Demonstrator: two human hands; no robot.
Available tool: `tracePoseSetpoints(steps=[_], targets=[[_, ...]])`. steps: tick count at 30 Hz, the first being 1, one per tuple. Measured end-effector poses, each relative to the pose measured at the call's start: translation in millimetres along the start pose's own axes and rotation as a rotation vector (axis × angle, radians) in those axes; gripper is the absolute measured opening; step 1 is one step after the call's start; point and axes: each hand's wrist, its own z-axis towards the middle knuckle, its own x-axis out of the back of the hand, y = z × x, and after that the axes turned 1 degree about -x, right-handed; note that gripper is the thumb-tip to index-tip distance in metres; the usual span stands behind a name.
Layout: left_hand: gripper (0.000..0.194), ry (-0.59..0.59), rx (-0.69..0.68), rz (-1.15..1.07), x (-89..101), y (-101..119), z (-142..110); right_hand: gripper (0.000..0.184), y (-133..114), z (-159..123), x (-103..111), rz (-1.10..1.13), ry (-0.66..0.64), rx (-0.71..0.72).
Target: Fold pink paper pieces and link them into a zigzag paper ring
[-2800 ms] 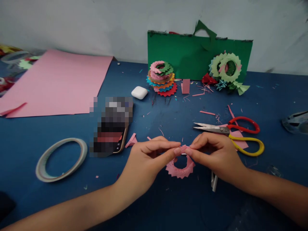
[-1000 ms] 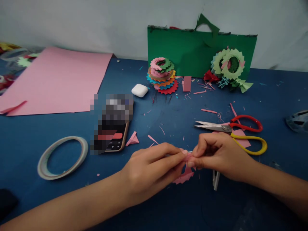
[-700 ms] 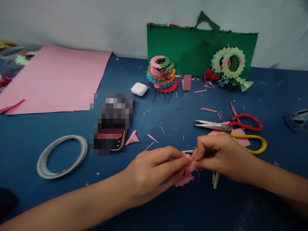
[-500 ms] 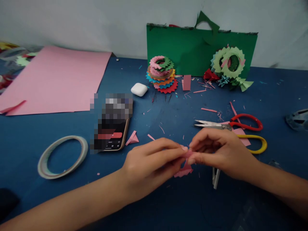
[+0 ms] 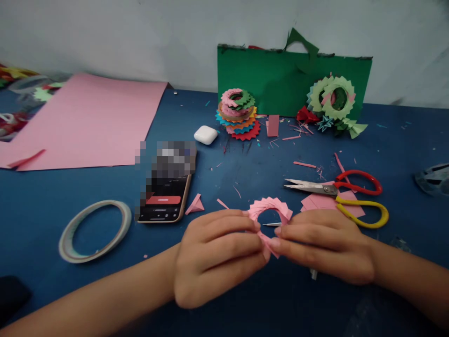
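Observation:
A pink folded-paper ring (image 5: 270,204) with a zigzag outer edge is held up between both hands, its round opening facing me. My left hand (image 5: 220,255) is closed on its left and lower left side. On the right and lower right, my right hand (image 5: 326,243) pinches the ring. Fingers cover parts of its lower half. Through the opening shows the thin tip of a tool on the table; its body is mostly hidden by my right hand. Just beyond that hand lie scissors (image 5: 329,188) with one red and one yellow handle, on top of pink paper pieces (image 5: 317,202).
A roll of tape (image 5: 66,241) and a phone (image 5: 164,187) lie at left, near a large pink sheet (image 5: 94,121). Behind are a white earbud case (image 5: 206,135), stacked colourful paper rings (image 5: 242,124), a green board (image 5: 263,75) and pale green paper rings (image 5: 347,105). Paper scraps are scattered about.
The pink paper ring has been raised and turned so its opening faces me. My right hand has come lower and now grips its side, and more pink paper shows under the scissors.

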Motion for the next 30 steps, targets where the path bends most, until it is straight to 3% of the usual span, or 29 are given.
tracePoseSetpoints(steps=[2, 5, 8, 13, 15, 17, 18, 22, 30], targets=[[0.018, -0.006, 0.021, 0.014, -1.8, 6, -2, 0.026, -5, -4, -2, -0.044, -0.009, 0.033], [0.021, -0.027, 0.089, 0.021, -4.5, 16, -2, 0.025, -16, -9, -5, -0.067, 0.035, -0.077], [0.02, -0.008, 0.127, 0.012, -5.8, 20, -3, 0.021, -25, -12, -6, -0.123, 0.011, -0.058], [0.018, -0.07, 0.01, -0.001, -2.5, 9, -1, 0.028, -22, -10, -3, -0.174, 0.057, -0.091], [0.016, -0.144, -0.04, 0.0, 0.6, 2, 4, 0.025, -15, -7, 0, -0.208, 0.055, 0.019], [0.008, -0.187, -0.032, -0.011, 4.0, -4, 10, 0.02, -8, -4, 4, -0.259, 0.004, 0.285], [0.007, -0.222, -0.017, -0.028, 5.6, -6, 12, 0.018, -6, -2, 5, -0.277, -0.016, 0.336], [0.008, -0.364, 0.021, -0.106, 10.3, -5, 19, 0.017, -3, 3, 7, -0.296, -0.074, 0.354], [0.018, -0.446, 0.03, -0.126, 8.2, 1, 18, 0.017, -3, 9, 5, -0.23, -0.094, 0.421]])
